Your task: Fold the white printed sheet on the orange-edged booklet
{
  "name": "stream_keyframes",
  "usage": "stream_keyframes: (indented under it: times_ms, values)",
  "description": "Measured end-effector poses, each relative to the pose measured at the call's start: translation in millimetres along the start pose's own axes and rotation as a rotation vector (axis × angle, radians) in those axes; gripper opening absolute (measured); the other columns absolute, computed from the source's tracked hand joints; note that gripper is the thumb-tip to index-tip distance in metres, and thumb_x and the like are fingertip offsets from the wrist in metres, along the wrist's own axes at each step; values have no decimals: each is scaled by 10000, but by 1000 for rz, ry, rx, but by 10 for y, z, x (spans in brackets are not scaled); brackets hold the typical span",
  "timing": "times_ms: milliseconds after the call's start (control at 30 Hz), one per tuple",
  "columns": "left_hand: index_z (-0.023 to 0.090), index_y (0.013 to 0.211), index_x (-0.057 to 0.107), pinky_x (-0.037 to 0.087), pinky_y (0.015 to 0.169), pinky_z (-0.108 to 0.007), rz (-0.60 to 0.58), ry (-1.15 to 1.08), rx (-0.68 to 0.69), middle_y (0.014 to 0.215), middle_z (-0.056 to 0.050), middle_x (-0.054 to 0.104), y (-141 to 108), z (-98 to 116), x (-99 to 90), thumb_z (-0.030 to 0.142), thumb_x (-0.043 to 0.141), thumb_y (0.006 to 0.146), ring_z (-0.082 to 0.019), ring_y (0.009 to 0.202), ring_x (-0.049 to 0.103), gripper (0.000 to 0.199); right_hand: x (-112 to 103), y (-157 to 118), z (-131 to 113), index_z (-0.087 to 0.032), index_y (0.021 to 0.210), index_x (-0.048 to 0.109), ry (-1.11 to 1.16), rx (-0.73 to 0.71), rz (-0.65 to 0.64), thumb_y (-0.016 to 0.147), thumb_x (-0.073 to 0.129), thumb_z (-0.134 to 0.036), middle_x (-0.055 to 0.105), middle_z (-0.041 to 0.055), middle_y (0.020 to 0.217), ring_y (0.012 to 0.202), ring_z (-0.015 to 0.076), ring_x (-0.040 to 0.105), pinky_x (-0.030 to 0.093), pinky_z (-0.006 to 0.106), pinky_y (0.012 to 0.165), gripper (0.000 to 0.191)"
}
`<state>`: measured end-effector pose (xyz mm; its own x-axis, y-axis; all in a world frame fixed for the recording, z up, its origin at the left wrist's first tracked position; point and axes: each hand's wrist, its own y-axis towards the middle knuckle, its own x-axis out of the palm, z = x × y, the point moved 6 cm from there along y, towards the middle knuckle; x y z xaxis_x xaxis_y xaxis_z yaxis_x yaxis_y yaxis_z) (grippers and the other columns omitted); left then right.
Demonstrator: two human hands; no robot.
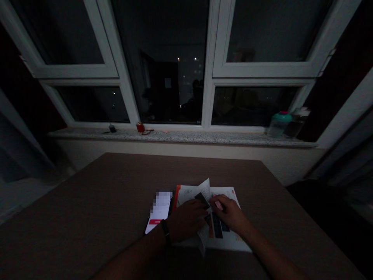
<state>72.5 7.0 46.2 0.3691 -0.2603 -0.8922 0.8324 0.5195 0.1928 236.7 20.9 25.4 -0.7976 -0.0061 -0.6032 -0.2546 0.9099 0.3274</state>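
Observation:
A printed booklet with an orange left edge lies on the dark brown table. One of its pages stands partly raised and bent, its corners poking out above and below my left hand. The fingers of that hand are closed over this page near the booklet's middle; the dim light hides part of the grip. My right hand pinches a small pink object just above the pages, with its kind not clear. A lit phone lies left of the booklet, close to my left wrist, which wears a dark band.
Beyond the table runs a speckled windowsill. It holds a small red jar, a small dark bottle and, at the right, a teal-lidded container beside a clear bottle. Dark windows rise behind.

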Motion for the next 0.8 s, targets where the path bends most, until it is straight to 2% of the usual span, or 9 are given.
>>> stream_keyframes:
  times_ms: [200,400,533,667,800]
  values:
    - [223,1233,580,350,1077,-388,-2,-1,-11,1341,-61,548,-1,-26,21,231,556,941,-243,1257,465,293,22,5,115,-222,1007,651,-50,37,24,792,538,-139,649,68,1072,1091,235,583,433,372,968,257]
    - [230,1246,577,339,1090,-395,16,-11,-7,1364,-59,535,-15,-62,64,234,563,937,-242,1293,437,309,9,30,201,-219,1104,633,-96,76,58,784,512,-109,621,76,1084,1092,230,574,432,382,989,359]
    - [228,1241,583,348,1082,-402,30,6,-7,1351,-66,550,-13,-36,41,232,548,945,-245,1275,458,298,21,25,230,-226,1135,619,-114,51,43,780,518,-98,601,75,1114,1128,230,553,416,387,1016,391]
    - [243,1252,582,331,1095,-403,21,43,-9,1355,-52,553,-13,-5,17,246,493,981,-229,1271,467,286,17,-5,159,-233,1110,616,-104,16,22,812,550,-129,599,70,1099,1115,234,549,429,382,990,323]
    - [255,1351,511,291,1129,-439,35,91,-56,1432,-53,495,-22,-50,38,274,394,1029,-226,1337,415,343,7,-44,-16,-234,1069,627,-93,-50,-19,893,582,-271,608,69,1033,1016,233,569,460,363,894,186]
